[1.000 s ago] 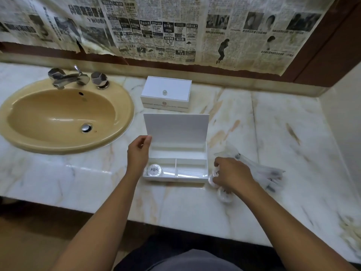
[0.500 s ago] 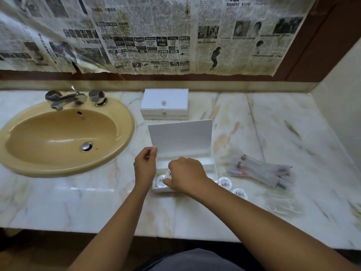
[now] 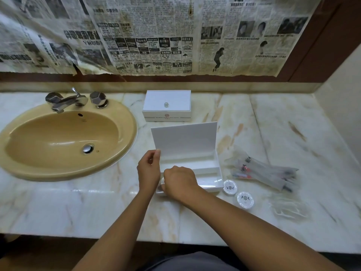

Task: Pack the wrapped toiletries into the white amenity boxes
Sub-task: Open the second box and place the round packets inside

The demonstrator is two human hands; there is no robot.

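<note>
the step in hand looks like loading the open amenity box (image 3: 208,167) at the front of the marble tabletop (image 3: 273,124). the left hand (image 3: 148,171) pinches the raised lid's edge, holding it up. the right hand (image 3: 180,183) is curled, knuckles up, over the box's left compartment; i cannot tell whether it holds anything. two round wrapped toiletries (image 3: 230,187) and bagged long ones (image 3: 263,171) wait just right of the box, likely next to fetch. a closed box (image 3: 167,105) sits behind.

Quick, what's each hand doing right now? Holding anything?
Left hand: fingers pinch the left edge of the open box's lid.
Right hand: curled down over the box's left compartment; whether it holds anything cannot be told.
</note>
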